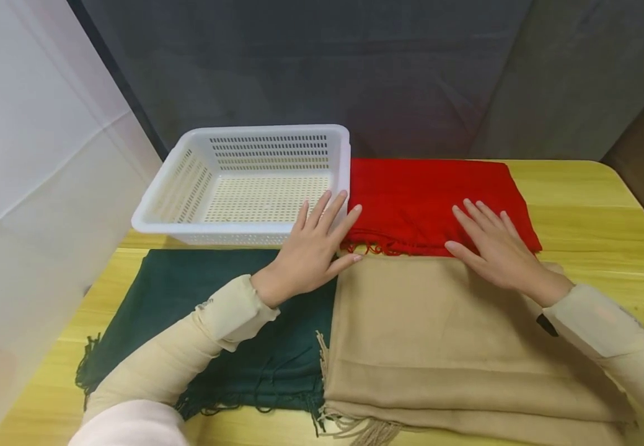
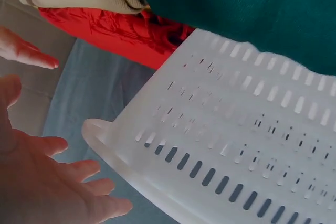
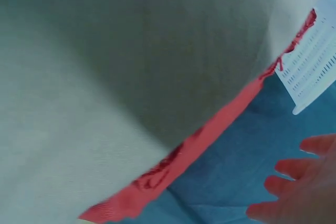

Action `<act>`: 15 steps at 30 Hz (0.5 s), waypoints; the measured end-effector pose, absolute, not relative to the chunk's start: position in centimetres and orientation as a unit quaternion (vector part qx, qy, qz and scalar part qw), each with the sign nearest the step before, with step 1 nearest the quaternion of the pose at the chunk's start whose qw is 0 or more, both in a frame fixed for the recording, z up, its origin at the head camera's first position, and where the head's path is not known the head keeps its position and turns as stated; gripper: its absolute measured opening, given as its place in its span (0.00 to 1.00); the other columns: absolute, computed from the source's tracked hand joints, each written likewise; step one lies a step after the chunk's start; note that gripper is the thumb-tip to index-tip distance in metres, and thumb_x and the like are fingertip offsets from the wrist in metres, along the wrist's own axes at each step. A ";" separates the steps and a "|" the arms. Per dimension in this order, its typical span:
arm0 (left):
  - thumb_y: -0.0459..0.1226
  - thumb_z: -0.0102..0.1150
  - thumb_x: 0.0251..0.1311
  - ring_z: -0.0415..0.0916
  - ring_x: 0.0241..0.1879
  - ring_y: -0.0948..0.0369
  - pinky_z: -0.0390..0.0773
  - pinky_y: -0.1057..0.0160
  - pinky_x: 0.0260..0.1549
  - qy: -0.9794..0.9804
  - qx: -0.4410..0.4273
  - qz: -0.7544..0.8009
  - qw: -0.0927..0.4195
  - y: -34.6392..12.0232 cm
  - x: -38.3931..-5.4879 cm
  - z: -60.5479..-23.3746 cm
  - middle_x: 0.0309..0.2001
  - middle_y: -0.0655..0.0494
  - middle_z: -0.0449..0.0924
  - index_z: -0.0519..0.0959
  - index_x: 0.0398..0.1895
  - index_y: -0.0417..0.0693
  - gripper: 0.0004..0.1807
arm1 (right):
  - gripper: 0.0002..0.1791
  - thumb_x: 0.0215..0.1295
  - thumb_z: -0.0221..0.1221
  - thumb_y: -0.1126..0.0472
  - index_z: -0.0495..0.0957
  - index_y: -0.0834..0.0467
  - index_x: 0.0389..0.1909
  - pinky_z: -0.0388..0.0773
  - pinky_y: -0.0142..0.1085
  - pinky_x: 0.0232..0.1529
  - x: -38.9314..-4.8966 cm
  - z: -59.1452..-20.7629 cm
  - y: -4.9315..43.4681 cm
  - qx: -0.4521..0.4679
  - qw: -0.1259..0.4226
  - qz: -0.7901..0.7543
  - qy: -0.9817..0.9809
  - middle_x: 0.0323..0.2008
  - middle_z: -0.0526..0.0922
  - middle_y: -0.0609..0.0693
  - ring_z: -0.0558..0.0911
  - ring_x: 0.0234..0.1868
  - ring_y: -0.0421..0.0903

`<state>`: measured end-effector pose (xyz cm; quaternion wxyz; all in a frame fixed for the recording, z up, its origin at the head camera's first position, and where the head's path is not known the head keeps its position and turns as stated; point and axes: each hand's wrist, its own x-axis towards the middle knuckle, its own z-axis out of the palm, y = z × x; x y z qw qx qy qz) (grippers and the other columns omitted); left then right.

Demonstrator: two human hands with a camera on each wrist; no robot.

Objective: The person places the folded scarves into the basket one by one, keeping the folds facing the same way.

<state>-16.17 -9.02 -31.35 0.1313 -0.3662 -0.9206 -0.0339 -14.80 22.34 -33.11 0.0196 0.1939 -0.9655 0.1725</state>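
Note:
My left hand (image 1: 307, 254) is held with fingers spread, overlapping the near right corner of a white plastic basket (image 1: 232, 228) in the head view. Nothing is in its grasp. Below it lies a folded dark green fringed scarf (image 1: 188, 297). My right hand (image 1: 497, 254) has its fingers extended and holds nothing, over the line where a folded red scarf (image 1: 411, 192) meets a folded beige scarf (image 1: 422, 328). The left wrist view shows a gap between the left fingers (image 2: 84, 170) and the slotted basket wall (image 2: 210, 129). Right fingers (image 3: 294, 169) also appear in the right wrist view.
All three scarves and the basket rest on a yellow wood-grain table (image 1: 589, 210). Behind stands a dark grey cloth backdrop (image 1: 299, 62); a white sheet (image 1: 48, 124) hangs at the left. Beige fringe (image 1: 374, 432) hangs towards the near edge.

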 end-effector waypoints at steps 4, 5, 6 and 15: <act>0.57 0.48 0.55 0.30 0.66 0.50 0.33 0.46 0.60 -0.917 -0.373 -0.041 0.133 -9.8 -15.4 -31.6 0.68 0.45 0.39 0.50 0.68 0.48 0.41 | 0.39 0.60 0.52 0.47 0.49 0.61 0.66 0.34 0.58 0.59 -14.4 -33.5 22.6 0.194 0.008 0.171 -0.966 0.66 0.45 0.62 0.44 0.66 0.60; 0.57 0.48 0.55 0.31 0.66 0.49 0.34 0.46 0.60 -0.916 -0.376 -0.042 0.133 -10.0 -15.2 -31.7 0.68 0.45 0.39 0.50 0.67 0.48 0.41 | 0.40 0.60 0.52 0.47 0.49 0.61 0.66 0.34 0.58 0.59 -14.3 -33.5 22.6 0.193 0.005 0.172 -0.966 0.66 0.46 0.62 0.44 0.66 0.60; 0.56 0.48 0.55 0.31 0.66 0.49 0.34 0.45 0.60 -0.915 -0.378 -0.044 0.132 -10.1 -15.0 -31.8 0.68 0.45 0.39 0.51 0.67 0.48 0.41 | 0.40 0.59 0.53 0.47 0.49 0.61 0.66 0.34 0.58 0.60 -14.1 -33.6 22.7 0.193 0.003 0.172 -0.966 0.66 0.46 0.62 0.45 0.65 0.60; 0.54 0.52 0.54 0.36 0.66 0.48 0.44 0.41 0.57 -0.909 -0.389 -0.064 0.136 -11.5 -13.1 -33.3 0.68 0.44 0.40 0.53 0.66 0.47 0.40 | 0.42 0.53 0.60 0.50 0.54 0.64 0.64 0.37 0.57 0.60 -12.5 -33.6 23.7 0.190 0.021 0.187 -0.964 0.65 0.50 0.63 0.49 0.64 0.62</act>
